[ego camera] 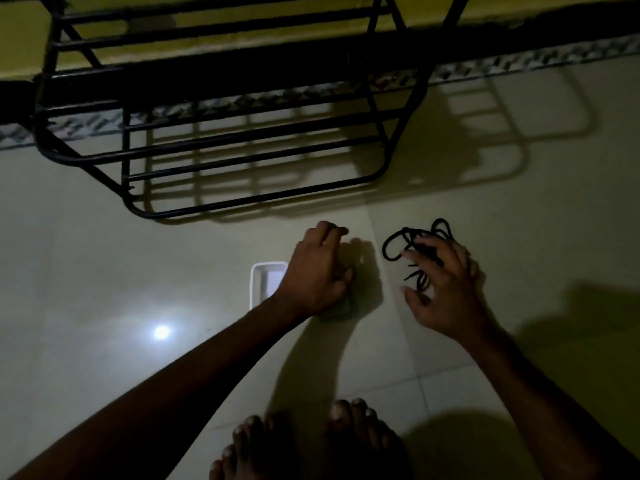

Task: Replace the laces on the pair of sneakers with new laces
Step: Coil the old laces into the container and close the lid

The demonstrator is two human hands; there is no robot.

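One pale tiled floor is carrying one black metal rack by the wall. Two bare feet are showing at the bottom edge. The left hand is resting on the floor, fingers curled; I cannot tell whether it is holding anything. One white tray is sitting beside its wrist. The right hand is spreading relaxed fingers over one tangle of black laces lying on the floor.

Dim pale tiled floor; black metal rack against a yellow wall.
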